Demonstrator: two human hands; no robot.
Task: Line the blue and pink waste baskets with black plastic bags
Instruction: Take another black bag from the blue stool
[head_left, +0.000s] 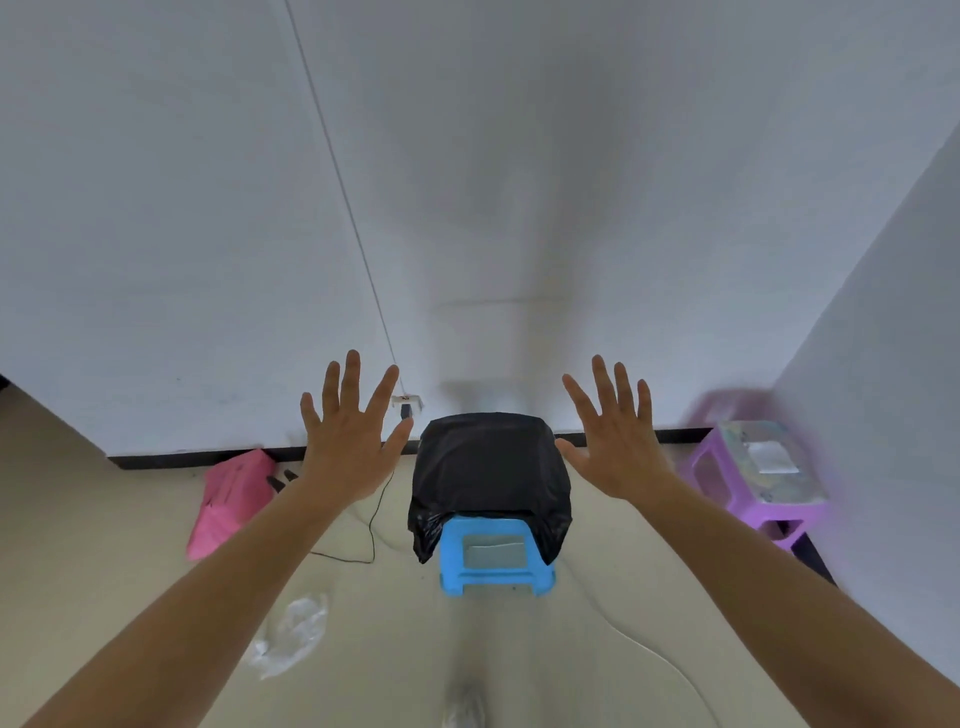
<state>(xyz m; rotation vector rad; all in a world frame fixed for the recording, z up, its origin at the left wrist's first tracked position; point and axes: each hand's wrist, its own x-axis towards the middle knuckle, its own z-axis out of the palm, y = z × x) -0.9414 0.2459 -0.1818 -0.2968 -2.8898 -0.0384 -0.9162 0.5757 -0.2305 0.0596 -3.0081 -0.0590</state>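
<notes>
No brand, label or writing can be read anywhere in the scene; the printed top of the purple plastic stool (763, 475) at far right is too blurred to make out.

The blue plastic waste basket (493, 558) stands on the pale floor (130, 545) in the middle, close to the white wall (208, 208). A crinkled black plastic bag (491, 470) covers its upper part, draped over the top and hanging down its sides, with only the lower blue frame showing beneath. To the left, against the dark skirting, lies a pink object (231, 499), partly hidden by the left forearm; whether it is the pink basket cannot be told. A thin black cable (371, 525) runs down from a wall socket (407, 402) and loops across the floor between the pink object and the blue basket. A crumpled clear plastic wrapper (291, 631) lies on the near floor at left, and a pale cord (644, 644) curves across the near floor at right.

The left hand (350, 441) and the right hand (618, 444) are both raised with fingers spread wide, holding nothing. They are level with the bag-covered top, one on each side of it, each just beside it in the view and not touching it. Nothing stands between the hands and the bag.
</notes>
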